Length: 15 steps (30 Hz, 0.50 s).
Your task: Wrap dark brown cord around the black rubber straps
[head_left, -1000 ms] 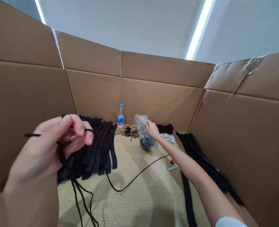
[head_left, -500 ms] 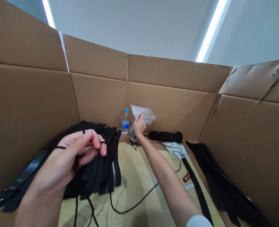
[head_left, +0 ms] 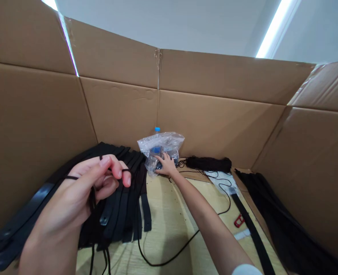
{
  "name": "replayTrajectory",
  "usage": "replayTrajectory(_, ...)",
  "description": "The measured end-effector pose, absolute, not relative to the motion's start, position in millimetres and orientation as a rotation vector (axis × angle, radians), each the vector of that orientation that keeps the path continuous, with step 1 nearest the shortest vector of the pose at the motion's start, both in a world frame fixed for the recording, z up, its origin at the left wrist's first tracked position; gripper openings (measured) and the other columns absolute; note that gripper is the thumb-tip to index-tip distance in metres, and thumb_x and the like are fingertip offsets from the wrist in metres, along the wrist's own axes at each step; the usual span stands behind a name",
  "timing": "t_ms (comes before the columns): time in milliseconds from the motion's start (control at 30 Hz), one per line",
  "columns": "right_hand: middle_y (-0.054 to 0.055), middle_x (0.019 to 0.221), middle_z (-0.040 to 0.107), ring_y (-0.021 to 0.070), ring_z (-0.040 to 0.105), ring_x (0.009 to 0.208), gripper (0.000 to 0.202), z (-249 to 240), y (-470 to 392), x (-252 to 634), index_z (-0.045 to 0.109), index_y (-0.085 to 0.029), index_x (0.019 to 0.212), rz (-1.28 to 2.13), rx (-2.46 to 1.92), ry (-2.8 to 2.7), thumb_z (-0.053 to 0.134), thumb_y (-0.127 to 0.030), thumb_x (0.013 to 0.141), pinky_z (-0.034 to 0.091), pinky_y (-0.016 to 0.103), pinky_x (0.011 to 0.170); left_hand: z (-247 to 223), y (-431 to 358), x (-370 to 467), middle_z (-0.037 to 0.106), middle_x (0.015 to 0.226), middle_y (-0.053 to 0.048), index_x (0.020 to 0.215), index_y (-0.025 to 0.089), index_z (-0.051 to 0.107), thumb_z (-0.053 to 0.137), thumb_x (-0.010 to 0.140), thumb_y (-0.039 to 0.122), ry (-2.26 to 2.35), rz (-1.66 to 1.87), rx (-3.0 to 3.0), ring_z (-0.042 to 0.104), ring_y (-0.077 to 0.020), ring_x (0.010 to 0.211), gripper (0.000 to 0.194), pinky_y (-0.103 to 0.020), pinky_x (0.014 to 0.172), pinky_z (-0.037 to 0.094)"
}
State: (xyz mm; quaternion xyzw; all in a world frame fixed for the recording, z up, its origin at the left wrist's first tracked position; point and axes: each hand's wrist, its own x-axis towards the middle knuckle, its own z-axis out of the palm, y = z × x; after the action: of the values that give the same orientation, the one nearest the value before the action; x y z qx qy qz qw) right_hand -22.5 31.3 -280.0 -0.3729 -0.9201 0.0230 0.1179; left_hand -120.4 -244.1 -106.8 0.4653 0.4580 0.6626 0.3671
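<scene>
Black cord [head_left: 92,202] loops round the fingers and wrist of my left hand [head_left: 96,183], which is curled closed on it at the left. Its loose ends hang down in front of the black straps [head_left: 125,206]. Farther off, my right hand [head_left: 166,165] has its fingers spread and touches the front of a clear plastic bag [head_left: 171,139]. Small dark items show through the bag, too blurred to name. The bag stands before a water bottle [head_left: 157,130], whose blue cap rises above it.
Cardboard walls [head_left: 220,126] surround the table [head_left: 169,202]. A black cord bundle [head_left: 209,164] lies at the back, near a flat plastic bag [head_left: 222,181]. To the right are a red tool [head_left: 239,220], a black strap [head_left: 252,229] and dark fabric [head_left: 283,217].
My right hand has lowered, and its fingers have gone from gripping the bag to spread. The bag now stands wider and in front of the bottle. The view has shifted slightly.
</scene>
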Motion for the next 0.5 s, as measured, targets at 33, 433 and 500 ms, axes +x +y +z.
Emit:
replayTrajectory(33,0.013,0.146,0.035,0.0351,0.035,0.131,0.067,-281,33,-22,0.04,-0.024,0.14,0.047,-1.112,-2.703,0.066,-0.044,0.082,0.034,0.057,0.101,-109,-243,-122,0.061,0.053,-0.001,0.053,0.018,0.062,0.075,0.062,0.055,1.165,1.707,1.186,0.024,-0.0008,0.033,0.04,-0.016,0.034,0.016)
replayTrajectory(433,0.01,0.118,0.06,0.0224,0.06,0.103,0.033,-286,48,-14,0.055,-0.014,0.121,-0.112,-1.469,-2.577,0.055,-0.032,0.093,0.05,0.044,0.089,-116,-233,-127,0.059,0.052,-0.001,0.052,0.019,0.063,0.078,0.059,0.055,1.179,1.738,1.157,0.025,-0.0006,0.032,0.039,-0.016,0.033,0.019)
replayTrajectory(500,0.01,0.113,0.061,0.021,0.062,0.098,0.033,-287,52,-11,0.055,-0.014,0.121,-0.104,-1.592,-2.497,0.054,-0.032,0.094,0.052,0.042,0.085,-117,-233,-129,0.058,0.051,0.0,0.051,0.019,0.063,0.079,0.057,0.054,1.173,1.751,1.145,0.027,-0.0011,0.033,0.039,-0.015,0.033,0.021)
